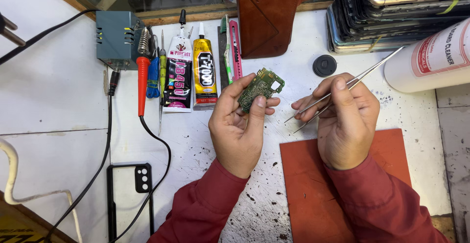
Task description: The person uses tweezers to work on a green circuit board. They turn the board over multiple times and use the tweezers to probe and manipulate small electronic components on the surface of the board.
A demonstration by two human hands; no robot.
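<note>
My left hand [238, 125] pinches a small green circuit board [261, 87] between thumb and fingers, holding it above the white worktable [58, 101]. My right hand [345, 120] grips a pair of metal tweezers [338, 90]. Their tips point left, toward the board, and stop a little short of it. Both sleeves are dark red.
A red soldering iron [142, 76], a grey station box [115, 38], two glue tubes [192, 74], a pink cutter [235, 49], a brown leather pouch [267, 15], stacked phones [391, 12], a white bottle [433, 57], a black cap [324, 65], an orange mat [303, 174] and a phone case [131, 199] surround the hands.
</note>
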